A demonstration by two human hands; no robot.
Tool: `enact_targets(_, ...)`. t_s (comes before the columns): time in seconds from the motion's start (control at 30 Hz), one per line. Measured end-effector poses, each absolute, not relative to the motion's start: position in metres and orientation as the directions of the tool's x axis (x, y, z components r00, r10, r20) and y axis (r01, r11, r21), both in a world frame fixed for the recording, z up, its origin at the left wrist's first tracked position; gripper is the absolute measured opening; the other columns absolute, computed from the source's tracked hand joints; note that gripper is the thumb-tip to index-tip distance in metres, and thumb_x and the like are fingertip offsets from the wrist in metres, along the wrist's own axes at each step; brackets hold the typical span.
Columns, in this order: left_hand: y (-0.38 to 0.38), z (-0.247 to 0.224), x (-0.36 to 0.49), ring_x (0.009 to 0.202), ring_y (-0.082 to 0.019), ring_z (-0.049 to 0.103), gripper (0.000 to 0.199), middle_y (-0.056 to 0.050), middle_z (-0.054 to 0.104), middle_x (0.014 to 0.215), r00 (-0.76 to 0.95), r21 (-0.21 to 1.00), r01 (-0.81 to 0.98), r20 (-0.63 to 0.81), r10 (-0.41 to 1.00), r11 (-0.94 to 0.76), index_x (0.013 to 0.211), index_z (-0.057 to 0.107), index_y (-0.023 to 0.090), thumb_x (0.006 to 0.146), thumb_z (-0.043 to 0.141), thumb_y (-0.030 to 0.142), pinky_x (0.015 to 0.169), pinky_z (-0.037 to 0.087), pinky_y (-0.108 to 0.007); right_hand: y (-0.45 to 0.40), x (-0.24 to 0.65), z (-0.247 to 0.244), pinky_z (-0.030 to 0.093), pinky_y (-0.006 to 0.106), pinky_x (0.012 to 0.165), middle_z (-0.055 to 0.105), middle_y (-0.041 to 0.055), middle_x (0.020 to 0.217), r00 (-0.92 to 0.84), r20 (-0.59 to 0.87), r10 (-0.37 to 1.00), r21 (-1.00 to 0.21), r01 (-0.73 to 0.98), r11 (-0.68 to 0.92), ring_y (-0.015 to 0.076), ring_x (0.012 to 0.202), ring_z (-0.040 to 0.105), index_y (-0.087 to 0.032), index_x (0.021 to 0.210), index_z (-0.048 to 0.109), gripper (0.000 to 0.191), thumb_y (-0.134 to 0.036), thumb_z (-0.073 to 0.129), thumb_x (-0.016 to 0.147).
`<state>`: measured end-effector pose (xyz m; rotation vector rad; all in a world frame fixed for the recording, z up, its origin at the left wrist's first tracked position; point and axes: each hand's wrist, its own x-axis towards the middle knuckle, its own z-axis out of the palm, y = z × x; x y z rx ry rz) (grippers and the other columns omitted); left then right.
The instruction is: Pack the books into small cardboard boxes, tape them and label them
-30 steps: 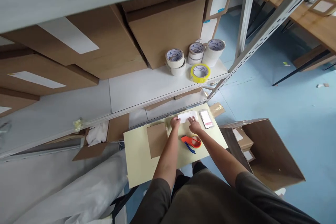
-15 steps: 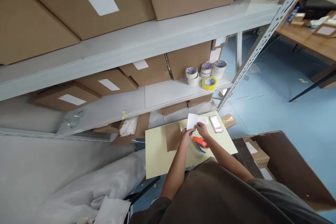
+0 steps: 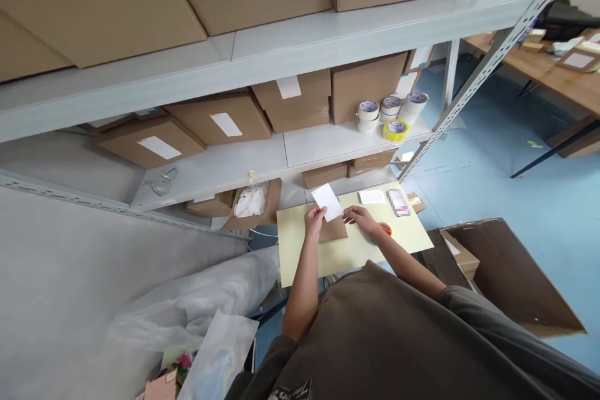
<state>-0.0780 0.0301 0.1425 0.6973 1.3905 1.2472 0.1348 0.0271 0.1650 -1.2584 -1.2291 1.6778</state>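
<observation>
One white sheet (image 3: 328, 201) is being held up over the table (image 3: 297, 265), tilted; it is being gripped at its lower edge between the thumb and fingers of the left hand (image 3: 314, 221), clamped together on it, while most of it is being left free beyond the fingertips; the right hand (image 3: 360, 219) is being held just beside the sheet's right corner, its fingers loosely bent and slightly apart; whether that corner is being touched cannot be told.

Below the sheet, one piece of cardboard (image 3: 334, 231) is being partly covered by it from view; to the right, one white pad (image 3: 372, 196) and one phone (image 3: 399, 202) are being borne by the table, near each other; one tape dispenser (image 3: 386, 229) is being mostly hidden by the right forearm.

Beyond, on the shelf (image 3: 323, 140), one yellow roll (image 3: 395, 130) is being kept in front of three stacks of white rolls (image 3: 368, 117); one large carton (image 3: 520, 275), with boxes (image 3: 462, 255) being held inside, is being seen to the right of the table.
</observation>
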Motion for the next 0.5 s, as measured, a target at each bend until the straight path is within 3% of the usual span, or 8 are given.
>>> enact_targets(0.5, 0.005, 0.155, -0.105, 0.082, -0.022, 0.073, 0.045, -0.008, 0.078, 0.088, -0.2, 0.941, -0.242, -0.286, 0.937, 0.235, 0.088, 0.077, 0.016, 0.069, 0.089, 0.055, 0.078, 0.057, -0.034, -0.005, 0.102, 0.186, 0.055, 0.035, 0.082, 0.076, 0.0042, 0.081, -0.246, -0.203, 0.948, -0.975, -0.033, -0.218, 0.0196, 0.08, 0.069, -0.022, 0.081, 0.069, 0.034, -0.055, 0.07, 0.088)
